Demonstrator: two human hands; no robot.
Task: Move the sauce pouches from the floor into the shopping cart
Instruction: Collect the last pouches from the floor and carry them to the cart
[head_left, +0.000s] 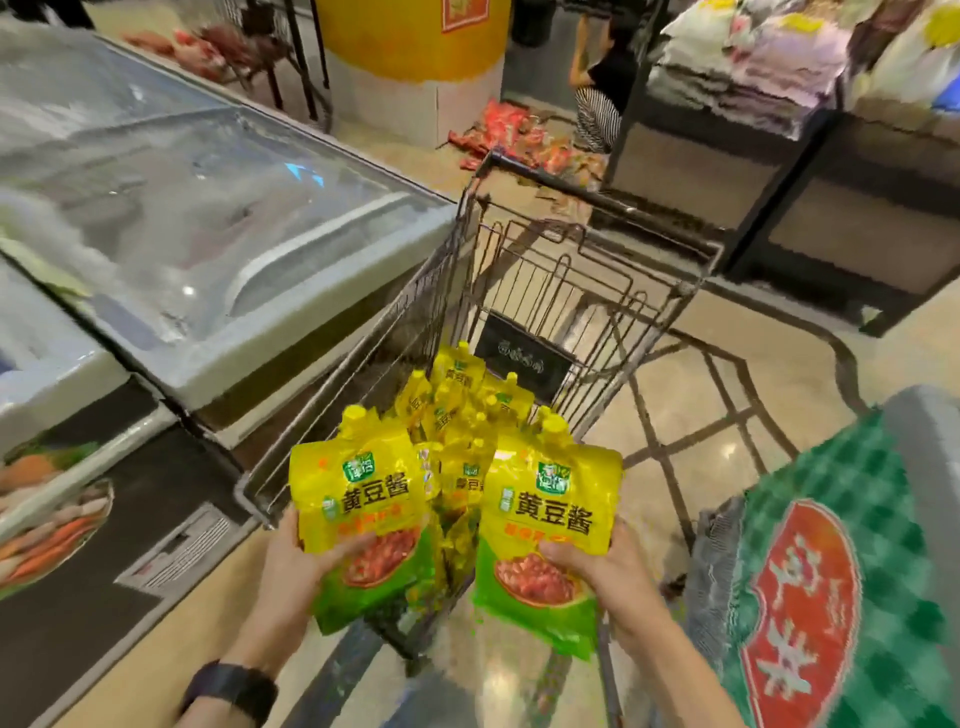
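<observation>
You stand on a shiny tan floor (701, 457) by a freezer (208, 218). Your left hand (301, 561) and right hand (602, 571) each grip 1 yellow pouch (363, 493) reading "黄豆酱", above the cart (519, 291).

The shiny tan floor (737, 457) holds the wire shopping cart (592, 280). Yellow sauce pouches (462, 410) lie piled inside the cart.

Glossy plastic sauce pouches (363, 499), dark metal-wire shopping cart (571, 270), polished floor (727, 415).

黄豆酱 on left pouch (363, 499), same on right pouch (550, 512) — other print illegible
</observation>
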